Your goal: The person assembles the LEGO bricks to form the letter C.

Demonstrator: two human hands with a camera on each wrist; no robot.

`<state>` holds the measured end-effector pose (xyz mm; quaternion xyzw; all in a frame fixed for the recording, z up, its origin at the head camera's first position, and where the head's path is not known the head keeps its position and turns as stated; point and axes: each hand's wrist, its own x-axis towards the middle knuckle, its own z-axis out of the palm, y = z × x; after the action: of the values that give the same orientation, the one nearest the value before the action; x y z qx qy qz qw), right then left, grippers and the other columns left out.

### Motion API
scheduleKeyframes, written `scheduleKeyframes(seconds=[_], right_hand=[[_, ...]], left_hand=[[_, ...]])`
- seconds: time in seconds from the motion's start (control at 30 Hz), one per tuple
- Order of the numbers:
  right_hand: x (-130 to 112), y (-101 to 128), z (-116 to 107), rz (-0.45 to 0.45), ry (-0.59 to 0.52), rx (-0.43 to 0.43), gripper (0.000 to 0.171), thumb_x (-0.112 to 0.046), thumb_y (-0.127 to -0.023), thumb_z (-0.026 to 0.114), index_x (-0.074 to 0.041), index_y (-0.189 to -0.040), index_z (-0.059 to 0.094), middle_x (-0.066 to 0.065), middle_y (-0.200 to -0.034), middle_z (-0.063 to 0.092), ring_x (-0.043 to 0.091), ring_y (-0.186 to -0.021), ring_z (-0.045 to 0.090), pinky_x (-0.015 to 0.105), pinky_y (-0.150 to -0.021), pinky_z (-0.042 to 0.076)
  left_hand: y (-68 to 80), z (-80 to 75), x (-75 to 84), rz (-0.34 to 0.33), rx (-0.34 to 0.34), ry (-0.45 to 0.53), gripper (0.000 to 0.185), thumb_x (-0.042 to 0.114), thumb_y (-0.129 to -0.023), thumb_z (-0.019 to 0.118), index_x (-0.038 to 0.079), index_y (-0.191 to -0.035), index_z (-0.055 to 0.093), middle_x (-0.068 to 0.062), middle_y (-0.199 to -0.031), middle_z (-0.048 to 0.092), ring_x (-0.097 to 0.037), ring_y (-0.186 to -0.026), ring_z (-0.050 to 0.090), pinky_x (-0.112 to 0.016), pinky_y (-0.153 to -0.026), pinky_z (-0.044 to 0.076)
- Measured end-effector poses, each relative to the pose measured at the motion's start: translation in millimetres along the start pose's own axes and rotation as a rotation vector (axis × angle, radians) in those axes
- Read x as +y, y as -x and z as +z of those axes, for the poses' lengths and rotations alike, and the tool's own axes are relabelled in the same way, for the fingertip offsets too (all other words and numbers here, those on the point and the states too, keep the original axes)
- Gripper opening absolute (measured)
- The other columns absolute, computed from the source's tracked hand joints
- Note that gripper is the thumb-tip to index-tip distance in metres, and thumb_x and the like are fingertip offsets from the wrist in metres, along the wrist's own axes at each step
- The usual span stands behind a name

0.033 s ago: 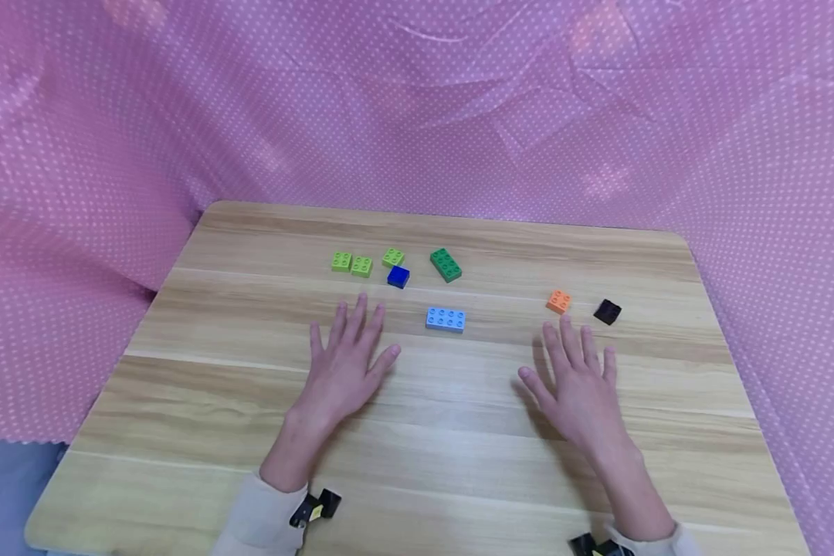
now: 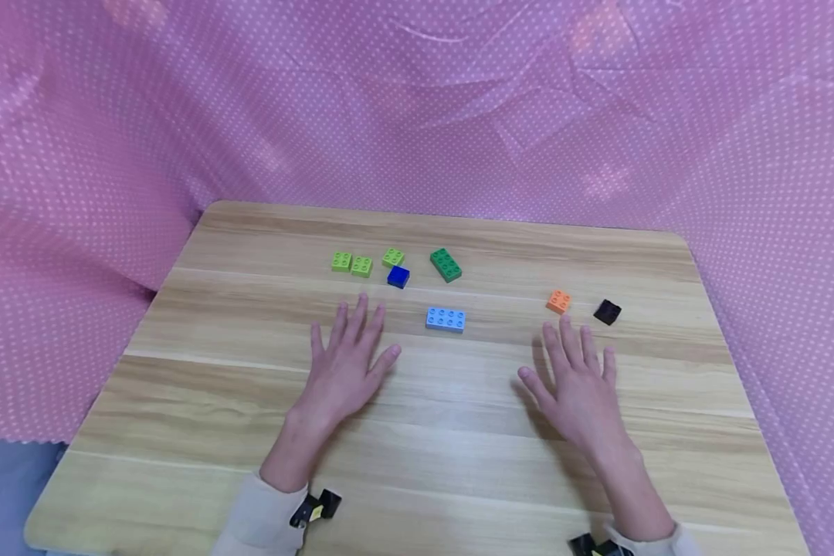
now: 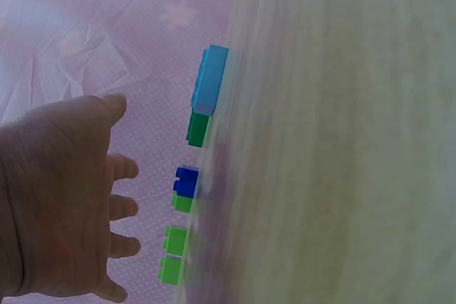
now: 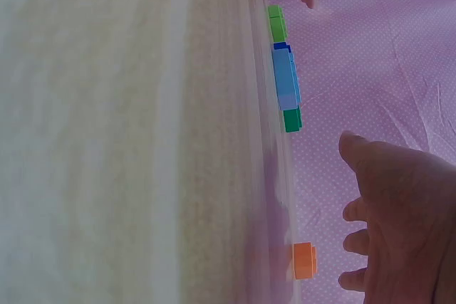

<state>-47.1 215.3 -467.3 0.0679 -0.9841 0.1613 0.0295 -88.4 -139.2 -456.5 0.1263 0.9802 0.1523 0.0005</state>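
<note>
Bricks lie scattered across the far half of the wooden table, and both hands hover or rest palm-down in front of them, holding nothing. At the left end sit two lime bricks side by side, with a third lime brick just to their right and a dark blue brick touching or almost touching its near corner. The left hand lies with fingers spread and straight, its fingertips pointing at that cluster; the dark blue brick is nearest them, just beyond the middle fingers, apart from the hand. In the left wrist view the same hand appears open, fingers loose. Further right, a dark green brick lies at an angle, and a light blue long brick sits between the two hands (closer to the left thumb than to the right). The right hand is likewise flat and unclenched, fingers spread. An orange brick lies just past its index and middle fingertips, not touched, and a black brick sits beside that, beyond the little finger. Pink dotted cloth hangs behind the table.
</note>
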Motion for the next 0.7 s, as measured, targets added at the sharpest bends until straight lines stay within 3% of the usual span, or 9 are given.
scheduleKeyframes(seconds=[0.13,0.2,0.3,0.43,0.53,0.6,0.7], right_hand=[[1,0,-1,0.007,-0.020,0.000,0.081,-0.063,-0.098,0.042,-0.020,-0.160,0.011,0.004,-0.166,-0.003,0.036,-0.151,-0.004,0.068,-0.116,-0.003],[6,-2,-4,0.017,-0.079,0.015,0.082,-0.060,-0.098,0.046,-0.018,-0.160,0.013,0.006,-0.166,-0.002,0.040,-0.150,0.001,0.069,-0.116,0.001],[22,-9,-10,0.054,-0.268,0.076,0.080,-0.052,-0.097,0.057,-0.016,-0.158,0.021,0.010,-0.165,0.007,0.043,-0.148,0.012,0.069,-0.116,0.010],[60,-24,-17,0.176,-0.552,0.173,0.075,-0.040,-0.094,0.067,-0.017,-0.155,0.031,0.009,-0.162,0.022,0.040,-0.145,0.024,0.065,-0.115,0.024],[89,-32,-17,0.291,-0.663,0.212,0.075,-0.039,-0.092,0.070,-0.018,-0.153,0.033,0.011,-0.158,0.031,0.037,-0.140,0.036,0.053,-0.112,0.038],[105,-36,-14,0.345,-0.695,0.217,0.076,-0.039,-0.091,0.071,-0.018,-0.153,0.033,0.013,-0.153,0.038,0.035,-0.133,0.044,0.037,-0.104,0.047],[121,-44,-8,0.350,-0.692,0.237,0.076,-0.037,-0.090,0.073,-0.015,-0.152,0.036,0.016,-0.143,0.049,0.027,-0.120,0.054,0.015,-0.085,0.049]], left_hand=[[0.0,1.2,-2.3,0.019,-0.013,0.036,0.073,0.064,-0.100,0.031,0.024,-0.159,0.018,-0.007,-0.166,0.006,-0.037,-0.151,0.002,-0.075,-0.112,0.003],[-3.1,1.4,-4.0,0.043,-0.023,0.113,0.073,0.062,-0.100,0.037,0.022,-0.159,0.020,-0.007,-0.166,0.010,-0.037,-0.150,0.010,-0.071,-0.114,0.008],[-15.1,1.1,-7.3,0.055,-0.048,0.353,0.070,0.052,-0.099,0.052,0.021,-0.157,0.027,-0.006,-0.162,0.025,-0.030,-0.147,0.027,-0.058,-0.118,0.023],[-39.7,4.9,-12.5,0.015,-0.064,0.725,0.060,0.030,-0.097,0.065,0.019,-0.150,0.040,-0.005,-0.150,0.046,-0.021,-0.128,0.052,-0.044,-0.107,0.045],[-56.8,13.1,-14.6,-0.022,-0.082,0.855,0.055,0.021,-0.095,0.069,0.017,-0.145,0.047,-0.005,-0.144,0.053,-0.018,-0.113,0.061,-0.039,-0.096,0.053],[-65.8,19.4,-14.0,-0.042,-0.111,0.869,0.054,0.021,-0.094,0.070,0.017,-0.143,0.049,-0.003,-0.141,0.056,-0.015,-0.107,0.063,-0.034,-0.093,0.054],[-76.8,28.9,-11.6,-0.053,-0.162,0.909,0.055,0.023,-0.093,0.072,0.014,-0.142,0.050,-0.002,-0.138,0.058,-0.014,-0.103,0.066,-0.031,-0.086,0.057]])
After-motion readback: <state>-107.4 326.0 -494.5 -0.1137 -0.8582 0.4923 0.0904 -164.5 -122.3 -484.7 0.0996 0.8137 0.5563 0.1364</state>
